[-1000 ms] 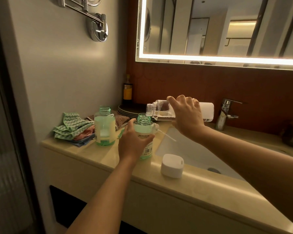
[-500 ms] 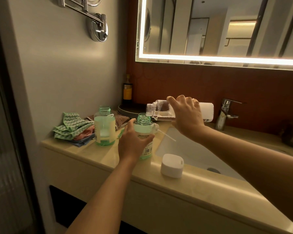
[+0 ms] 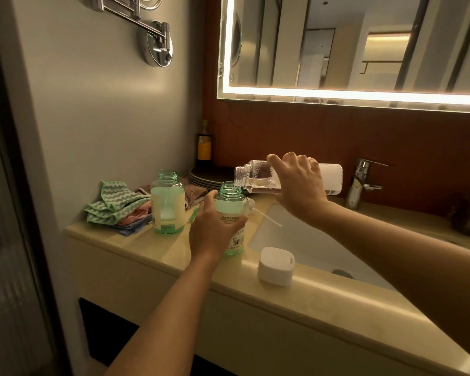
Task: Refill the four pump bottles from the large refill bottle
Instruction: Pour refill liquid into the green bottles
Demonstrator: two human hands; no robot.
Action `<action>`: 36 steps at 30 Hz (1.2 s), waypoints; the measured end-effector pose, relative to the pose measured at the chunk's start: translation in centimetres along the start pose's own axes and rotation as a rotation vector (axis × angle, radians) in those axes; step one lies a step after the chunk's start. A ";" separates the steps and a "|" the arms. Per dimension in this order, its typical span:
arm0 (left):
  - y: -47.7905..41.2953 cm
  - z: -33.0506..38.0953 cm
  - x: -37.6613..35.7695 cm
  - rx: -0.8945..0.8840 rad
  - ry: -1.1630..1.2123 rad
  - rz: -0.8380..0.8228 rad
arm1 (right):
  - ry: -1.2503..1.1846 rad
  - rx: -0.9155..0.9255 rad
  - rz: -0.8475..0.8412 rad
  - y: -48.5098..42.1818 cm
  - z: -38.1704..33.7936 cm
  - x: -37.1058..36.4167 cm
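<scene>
Right hand [image 3: 300, 185] grips the tipped refill bottle [image 3: 258, 177] over the green pump bottle [image 3: 232, 215], which the left hand [image 3: 215, 229] holds upright on the counter [image 3: 152, 248].

- near green bottle [image 3: 229, 210]: the white label carries one line of Chinese characters, too small to read surely; a barcode [image 3: 238, 242] sits lower down, digits illegible
- dark bottle [image 3: 204, 147] at the back: yellow label, print blurred

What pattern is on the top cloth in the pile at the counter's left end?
The top cloth has green-and-white zigzag stripes; clearest in the head view.
</scene>
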State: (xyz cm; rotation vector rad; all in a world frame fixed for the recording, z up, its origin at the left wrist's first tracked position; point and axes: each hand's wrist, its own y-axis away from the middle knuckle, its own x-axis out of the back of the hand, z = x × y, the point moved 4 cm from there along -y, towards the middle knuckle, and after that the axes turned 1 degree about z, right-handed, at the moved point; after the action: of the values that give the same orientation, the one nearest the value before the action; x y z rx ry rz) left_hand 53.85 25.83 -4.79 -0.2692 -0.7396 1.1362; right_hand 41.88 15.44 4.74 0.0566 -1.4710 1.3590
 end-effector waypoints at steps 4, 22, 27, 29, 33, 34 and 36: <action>0.1 0.1 0.0 -0.003 0.002 0.004 | -0.004 0.000 -0.005 0.0 0.0 0.1; 0.1 0.0 0.0 -0.006 -0.003 0.013 | 0.002 0.009 -0.011 0.0 -0.3 0.2; 0.1 0.0 0.0 -0.006 -0.002 0.014 | -0.001 0.007 -0.009 0.0 -0.3 0.3; 0.1 0.0 0.0 -0.009 0.003 0.014 | 0.000 0.006 -0.011 0.0 -0.3 0.3; 0.1 0.1 0.0 -0.010 0.005 0.015 | 0.011 0.008 -0.008 0.0 -0.3 0.3; 0.1 0.1 0.0 -0.011 0.006 0.016 | 0.013 0.008 -0.007 -0.1 -0.3 0.3; 0.2 0.1 0.0 -0.015 0.006 0.017 | 0.014 0.009 -0.008 -0.1 -0.3 0.4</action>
State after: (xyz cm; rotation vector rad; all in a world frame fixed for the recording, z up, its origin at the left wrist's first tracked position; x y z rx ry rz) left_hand 53.68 25.93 -4.80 -0.2922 -0.7420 1.1455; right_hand 41.95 15.87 4.97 0.0579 -1.4517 1.3569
